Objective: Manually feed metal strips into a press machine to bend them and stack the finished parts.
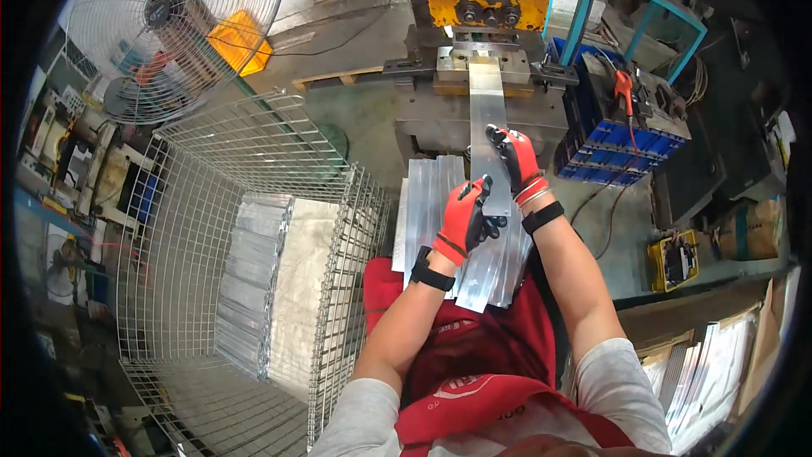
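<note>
A long flat metal strip (pixel 487 110) runs from my hands into the die (pixel 516 59) of a press with a yellow front (pixel 486 2). My left hand (pixel 467 218), in a red and black glove, is closed around the strip's near left edge. Higher up on its right side, my right hand (pixel 512 156), gloved the same way, grips the strip's edge. Below them a stack of silvery metal strips (pixel 427 203) lies in front of me, over my red apron. The strip's far end is hidden inside the die.
On the left stands a wire mesh cage (pixel 228 135) with stacked metal strips (pixel 249 279) and a pale sheet inside. A large fan (pixel 173 13) is behind it. Blue crates (pixel 596 148) with a red air gun (pixel 623 89) stand right of the press. A yellow basket (pixel 674 261) sits farther right.
</note>
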The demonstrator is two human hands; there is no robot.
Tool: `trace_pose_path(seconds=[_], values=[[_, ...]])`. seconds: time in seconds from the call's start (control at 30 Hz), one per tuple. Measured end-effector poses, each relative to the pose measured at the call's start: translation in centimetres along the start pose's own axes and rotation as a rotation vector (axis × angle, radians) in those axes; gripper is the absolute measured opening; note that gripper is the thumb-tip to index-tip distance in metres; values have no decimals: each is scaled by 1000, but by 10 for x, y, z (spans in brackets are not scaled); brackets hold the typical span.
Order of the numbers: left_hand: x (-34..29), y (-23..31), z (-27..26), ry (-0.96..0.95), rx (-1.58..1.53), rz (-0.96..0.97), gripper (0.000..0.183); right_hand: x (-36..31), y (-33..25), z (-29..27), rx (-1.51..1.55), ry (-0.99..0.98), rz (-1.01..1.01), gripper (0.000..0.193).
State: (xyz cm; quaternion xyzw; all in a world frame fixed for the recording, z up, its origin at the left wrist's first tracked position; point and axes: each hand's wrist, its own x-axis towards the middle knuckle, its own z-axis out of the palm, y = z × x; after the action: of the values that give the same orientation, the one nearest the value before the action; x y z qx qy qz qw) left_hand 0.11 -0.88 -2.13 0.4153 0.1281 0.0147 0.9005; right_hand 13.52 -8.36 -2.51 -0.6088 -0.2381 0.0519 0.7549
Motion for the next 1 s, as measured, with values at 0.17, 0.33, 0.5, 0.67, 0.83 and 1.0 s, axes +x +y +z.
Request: trace_pose_path(seconds=[0.17, 0.33, 0.5, 0.67, 0.83, 1.0], values=[[-8, 7, 10, 25, -34, -25, 19, -1, 0, 0, -3, -18, -31, 21], [-2, -1, 0, 14, -13, 6, 19, -2, -3, -1, 11, -32, 21, 20], [-1, -2, 0, 23, -24, 16, 19, -2, -8, 0, 105, -7, 159, 18], [0, -1, -1, -3, -11, -1, 19, -3, -10, 0, 51, 9, 178, 19], [4, -6, -4, -20, -2, 16, 19, -1, 2, -4, -79, -26, -7, 23], [12, -16, -15, 13, 61, 55, 19, -1, 2, -5, -183, -55, -78, 23]])
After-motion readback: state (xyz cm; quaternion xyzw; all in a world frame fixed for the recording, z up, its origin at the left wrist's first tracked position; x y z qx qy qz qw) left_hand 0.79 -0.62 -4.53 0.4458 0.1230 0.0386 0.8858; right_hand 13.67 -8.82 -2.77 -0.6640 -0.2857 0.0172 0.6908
